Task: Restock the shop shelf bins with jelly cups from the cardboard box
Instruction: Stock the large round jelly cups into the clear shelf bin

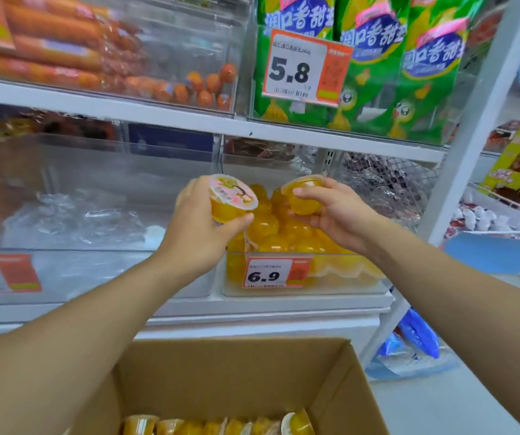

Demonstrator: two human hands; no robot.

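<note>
**Clerk:** Above the jelly bin [302, 290], middle shelf: two cups held up, one per hand. Left hand [199, 227], fingers curled round a jelly cup [233, 199], printed lid facing up and toward the camera. Right hand [337, 211], thumb over the top and fingers under a second cup [304, 194], tipped on its side.

**Checker:** Stock elsewhere?

**Clerk:** Bin part-filled with yellow cups behind the 6.9 price tag [276, 273]. More cups in a row along the near edge of the cardboard box [236, 381], directly below.

**Checker:** Handling notes?

**Clerk:** Probably light, one-handed carry easy. Thin plastic walls, likely to flex if squeezed; film lid the weak spot, likely to puncture or peel under a thumb. Smooth sides, possibly slippery. Best hold: round the wall just under the rim, or cupped from the base; no pressure on the lid. Lowering into the pile rather than dropping advised.
</note>
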